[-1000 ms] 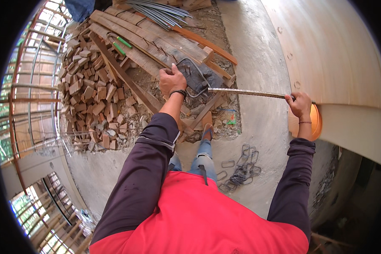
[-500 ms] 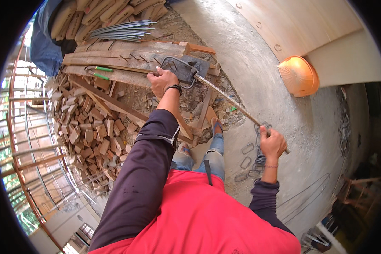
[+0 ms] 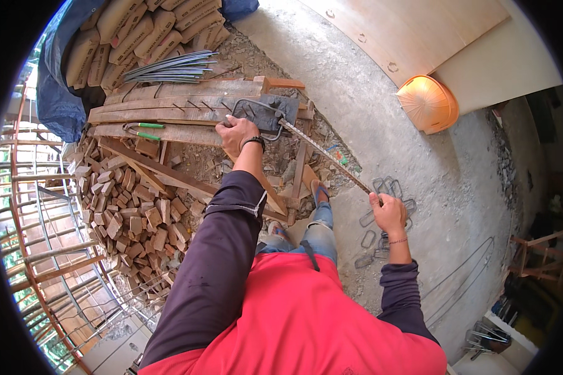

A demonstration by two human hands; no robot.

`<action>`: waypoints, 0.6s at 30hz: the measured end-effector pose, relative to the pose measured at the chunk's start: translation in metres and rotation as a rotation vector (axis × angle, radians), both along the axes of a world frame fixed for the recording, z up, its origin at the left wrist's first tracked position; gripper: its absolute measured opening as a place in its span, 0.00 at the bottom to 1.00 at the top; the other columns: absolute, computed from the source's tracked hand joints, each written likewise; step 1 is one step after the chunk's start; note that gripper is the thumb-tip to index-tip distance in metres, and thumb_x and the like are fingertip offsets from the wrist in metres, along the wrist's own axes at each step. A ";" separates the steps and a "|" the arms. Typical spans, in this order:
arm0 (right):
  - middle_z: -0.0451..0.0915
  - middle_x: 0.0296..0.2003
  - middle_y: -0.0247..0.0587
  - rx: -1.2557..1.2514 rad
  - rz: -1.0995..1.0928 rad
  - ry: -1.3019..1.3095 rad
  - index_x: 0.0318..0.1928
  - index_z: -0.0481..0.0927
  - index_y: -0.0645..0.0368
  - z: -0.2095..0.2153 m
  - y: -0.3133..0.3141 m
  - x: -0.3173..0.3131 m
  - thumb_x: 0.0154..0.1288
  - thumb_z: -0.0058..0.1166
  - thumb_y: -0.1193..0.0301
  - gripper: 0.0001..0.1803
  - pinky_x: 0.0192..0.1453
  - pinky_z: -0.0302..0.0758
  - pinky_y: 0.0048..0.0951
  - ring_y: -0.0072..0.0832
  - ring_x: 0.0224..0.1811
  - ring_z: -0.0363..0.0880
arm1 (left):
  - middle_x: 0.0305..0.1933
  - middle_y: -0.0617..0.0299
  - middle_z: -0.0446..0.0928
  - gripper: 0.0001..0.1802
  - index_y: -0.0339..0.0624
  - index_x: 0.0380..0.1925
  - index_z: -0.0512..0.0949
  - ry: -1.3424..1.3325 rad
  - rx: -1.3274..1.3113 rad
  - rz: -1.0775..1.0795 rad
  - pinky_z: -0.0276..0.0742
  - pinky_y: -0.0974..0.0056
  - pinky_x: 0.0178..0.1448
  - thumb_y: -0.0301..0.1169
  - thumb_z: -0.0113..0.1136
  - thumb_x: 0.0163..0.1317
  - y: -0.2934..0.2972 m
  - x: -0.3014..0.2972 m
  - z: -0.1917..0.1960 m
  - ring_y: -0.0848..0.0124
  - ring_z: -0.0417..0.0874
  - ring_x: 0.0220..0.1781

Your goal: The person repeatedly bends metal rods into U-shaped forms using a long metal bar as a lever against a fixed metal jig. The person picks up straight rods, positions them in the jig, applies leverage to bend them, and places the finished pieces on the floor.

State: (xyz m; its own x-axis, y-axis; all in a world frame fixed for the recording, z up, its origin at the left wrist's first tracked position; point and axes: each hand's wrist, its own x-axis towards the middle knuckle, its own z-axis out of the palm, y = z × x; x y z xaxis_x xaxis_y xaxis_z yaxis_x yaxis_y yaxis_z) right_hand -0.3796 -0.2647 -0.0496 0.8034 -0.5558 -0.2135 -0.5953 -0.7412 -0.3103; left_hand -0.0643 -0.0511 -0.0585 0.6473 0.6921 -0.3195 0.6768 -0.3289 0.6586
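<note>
A steel rod bent into a loop (image 3: 249,100) lies over a dark metal plate (image 3: 284,105) with upright pins, fixed on a wooden plank bench (image 3: 187,132). My left hand (image 3: 239,134) is closed on the loop's near part at the plate's left side; the fingertips partly cover the steel. My right hand (image 3: 389,214) grips the far end of a long ribbed steel bar (image 3: 324,150). The bar slants up left to the plate, its head meeting the loop's right corner. Several nails (image 3: 192,105) stand in the planks to the left.
Green-handled pliers (image 3: 145,130) and a bundle of steel rods (image 3: 172,67) lie on the planks. Stacked sacks (image 3: 131,40) stand behind, with piled bricks (image 3: 131,212) on the left. Bent steel loops (image 3: 369,239) lie by my right hand. An orange bowl-shaped thing (image 3: 428,103) sits beside plywood (image 3: 413,37).
The view has shifted a little. My right hand has moved slightly inward, and the bar's tip no longer shows beyond it. The left hand stays at the loop.
</note>
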 end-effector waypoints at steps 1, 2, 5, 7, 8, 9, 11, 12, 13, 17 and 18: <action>0.76 0.21 0.58 0.044 0.042 0.006 0.22 0.76 0.61 -0.002 -0.009 0.001 0.66 0.47 0.43 0.32 0.29 0.69 0.51 0.58 0.28 0.76 | 0.45 0.52 0.82 0.19 0.51 0.51 0.73 0.004 0.015 -0.009 0.76 0.50 0.52 0.47 0.50 0.67 0.000 0.000 0.001 0.51 0.83 0.48; 0.75 0.20 0.58 0.078 0.079 0.022 0.21 0.76 0.61 -0.004 -0.016 0.001 0.66 0.47 0.43 0.33 0.29 0.69 0.50 0.58 0.27 0.75 | 0.45 0.52 0.82 0.19 0.51 0.51 0.73 0.008 0.031 -0.018 0.76 0.50 0.52 0.47 0.50 0.67 0.000 0.001 0.001 0.51 0.83 0.48; 0.72 0.18 0.58 0.354 0.253 -0.010 0.20 0.72 0.64 -0.004 -0.022 -0.008 0.67 0.49 0.45 0.32 0.27 0.69 0.47 0.56 0.22 0.72 | 0.44 0.53 0.82 0.18 0.50 0.48 0.73 0.039 0.031 -0.017 0.76 0.50 0.52 0.48 0.50 0.67 -0.001 0.001 0.002 0.52 0.83 0.48; 0.70 0.15 0.50 0.462 0.320 -0.044 0.19 0.70 0.62 -0.002 -0.026 -0.012 0.69 0.48 0.47 0.32 0.24 0.67 0.41 0.45 0.17 0.68 | 0.42 0.51 0.83 0.17 0.50 0.47 0.72 0.019 0.059 -0.023 0.75 0.48 0.49 0.48 0.48 0.68 -0.002 0.001 0.002 0.50 0.83 0.46; 0.69 0.13 0.46 0.521 0.331 -0.012 0.18 0.69 0.62 -0.001 -0.027 -0.012 0.70 0.48 0.48 0.31 0.23 0.66 0.37 0.39 0.14 0.67 | 0.40 0.51 0.83 0.17 0.50 0.46 0.72 0.022 0.069 -0.027 0.75 0.48 0.48 0.48 0.46 0.68 -0.002 0.001 0.002 0.49 0.83 0.45; 0.68 0.13 0.41 0.735 0.265 0.030 0.18 0.69 0.60 0.001 -0.029 -0.011 0.70 0.48 0.49 0.31 0.22 0.65 0.34 0.34 0.14 0.65 | 0.41 0.51 0.83 0.17 0.50 0.46 0.72 0.016 0.082 -0.020 0.75 0.47 0.47 0.48 0.46 0.68 -0.002 0.001 0.001 0.49 0.83 0.45; 0.66 0.13 0.31 1.157 0.054 0.204 0.18 0.68 0.57 0.004 -0.032 -0.009 0.72 0.47 0.49 0.30 0.20 0.62 0.27 0.22 0.14 0.62 | 0.41 0.52 0.83 0.17 0.50 0.46 0.72 0.030 0.094 -0.027 0.75 0.47 0.47 0.48 0.47 0.68 -0.003 0.002 -0.001 0.49 0.83 0.45; 0.67 0.13 0.29 1.205 0.027 0.227 0.18 0.68 0.56 0.005 -0.032 -0.008 0.72 0.47 0.49 0.29 0.20 0.61 0.25 0.19 0.14 0.62 | 0.41 0.52 0.83 0.17 0.50 0.46 0.72 0.019 0.096 -0.022 0.75 0.47 0.47 0.48 0.47 0.68 -0.004 0.003 -0.003 0.49 0.83 0.45; 0.67 0.14 0.27 1.263 -0.012 0.252 0.18 0.68 0.55 0.006 -0.029 -0.008 0.72 0.47 0.48 0.29 0.20 0.60 0.23 0.16 0.15 0.62 | 0.41 0.52 0.83 0.17 0.50 0.46 0.72 0.012 0.103 -0.017 0.75 0.48 0.47 0.49 0.47 0.68 -0.004 0.003 -0.005 0.49 0.83 0.45; 0.66 0.14 0.24 1.349 -0.128 0.251 0.18 0.68 0.55 0.011 -0.004 -0.018 0.72 0.47 0.48 0.29 0.19 0.59 0.21 0.14 0.15 0.61 | 0.39 0.52 0.83 0.17 0.49 0.44 0.73 -0.013 0.153 -0.010 0.74 0.48 0.45 0.49 0.47 0.68 -0.003 0.007 -0.018 0.49 0.83 0.42; 0.66 0.14 0.25 1.330 -0.133 0.244 0.18 0.68 0.55 0.012 0.005 -0.021 0.72 0.47 0.48 0.29 0.19 0.59 0.23 0.15 0.16 0.61 | 0.39 0.52 0.83 0.17 0.49 0.43 0.73 -0.019 0.161 -0.012 0.74 0.48 0.45 0.49 0.47 0.68 -0.003 0.010 -0.019 0.49 0.83 0.42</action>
